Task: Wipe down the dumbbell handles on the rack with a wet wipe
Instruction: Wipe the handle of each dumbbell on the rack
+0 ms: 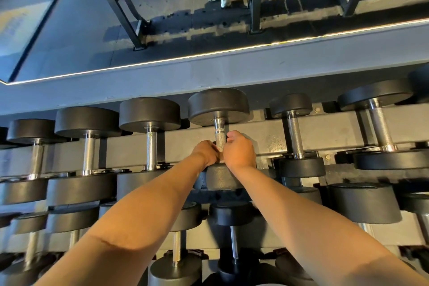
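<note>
Handle [219, 133] of centre dumbbell [218, 105], top row of rack [262, 127]: gripped at near end by left hand [207, 152] and right hand [239, 148], fingers curled round it. Wipe hidden, not confirmed. Advised: full length covered, upper knurling included, wipe twisted round bar.

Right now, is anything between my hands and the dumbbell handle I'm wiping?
Nothing visible stands between them. The left hand and right hand both grip the dumbbell handle low down, and its upper part is bare up to the far head.
</note>
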Action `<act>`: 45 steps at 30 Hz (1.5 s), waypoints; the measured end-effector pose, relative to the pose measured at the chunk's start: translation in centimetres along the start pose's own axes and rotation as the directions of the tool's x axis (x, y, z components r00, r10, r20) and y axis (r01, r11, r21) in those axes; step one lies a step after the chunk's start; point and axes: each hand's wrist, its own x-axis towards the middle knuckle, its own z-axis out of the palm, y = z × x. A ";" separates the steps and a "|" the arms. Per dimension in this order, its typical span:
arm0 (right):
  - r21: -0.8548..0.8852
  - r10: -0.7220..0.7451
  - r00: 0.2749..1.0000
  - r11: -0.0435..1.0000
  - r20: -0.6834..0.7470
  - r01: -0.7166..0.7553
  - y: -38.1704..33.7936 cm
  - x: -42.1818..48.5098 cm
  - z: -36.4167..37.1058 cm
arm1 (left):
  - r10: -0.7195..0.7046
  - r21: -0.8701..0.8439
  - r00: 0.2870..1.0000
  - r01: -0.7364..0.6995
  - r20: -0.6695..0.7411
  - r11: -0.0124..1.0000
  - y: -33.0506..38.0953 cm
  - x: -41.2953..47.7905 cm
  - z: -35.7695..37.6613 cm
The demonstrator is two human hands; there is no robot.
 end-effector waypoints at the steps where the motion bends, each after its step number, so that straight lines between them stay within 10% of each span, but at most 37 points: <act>1: 0.000 0.002 1.000 1.000 -0.001 -0.002 0.0 0.1 0.0 | 0.008 0.004 1.000 -0.008 -0.011 1.000 0.1 -0.2 0.0; 9: 0.057 0.018 1.000 0.998 -0.016 -0.017 0.4 0.6 0.6 | -0.008 -0.503 0.989 -0.069 -0.149 0.862 0.4 0.6 0.1; 22: 0.085 -0.005 1.000 0.996 -0.029 0.007 1.0 0.9 1.1 | 0.013 0.021 0.995 -0.011 -0.097 1.000 0.4 -1.4 -0.4; 30: 0.201 -0.164 0.978 0.962 -0.127 0.187 1.9 0.5 1.1 | 0.169 -0.332 0.918 -0.294 -0.358 0.896 -1.1 -3.9 1.0; 35: 0.359 -0.220 0.973 0.916 0.073 0.180 1.9 0.6 0.0 | 0.392 -0.299 0.865 -0.481 -0.312 0.824 -0.4 -5.0 1.3; 45: 0.456 0.125 0.990 0.886 -0.064 -0.083 -0.7 4.8 1.6 | 0.152 -0.353 0.910 -0.298 -0.386 0.887 -0.4 -4.7 1.7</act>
